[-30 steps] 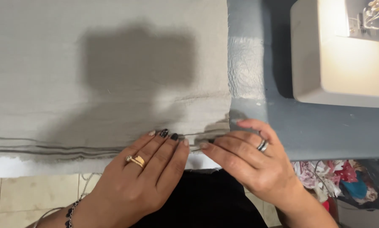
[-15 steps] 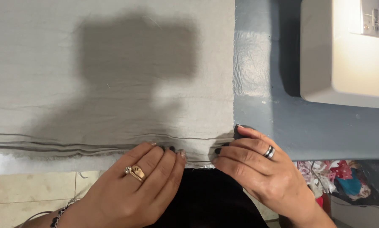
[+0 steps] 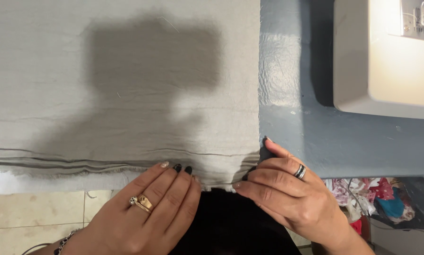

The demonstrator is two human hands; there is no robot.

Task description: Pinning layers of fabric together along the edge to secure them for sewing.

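- Two hands work the near edge of a grey cloth (image 3: pixel 127 94) that is spread flat over a blue-grey desk (image 3: pixel 344 141).
- The left hand (image 3: pixel 145 212) lies flat with fingers together, pressing the folded hem (image 3: pixel 79 163) near the desk's front edge.
- The right hand (image 3: pixel 287 193) pinches the cloth's near right corner, fingertips closed on the fold.
- Judging by the creases, the hem looks folded along the left stretch; the part between the hands seems only partly turned, and nothing looks stitched yet.
- A white sewing machine (image 3: pixel 386 61) stands well apart at the far right.
- Colourful scraps (image 3: pixel 382 198) lie below the desk, over a tiled floor (image 3: pixel 32 212).
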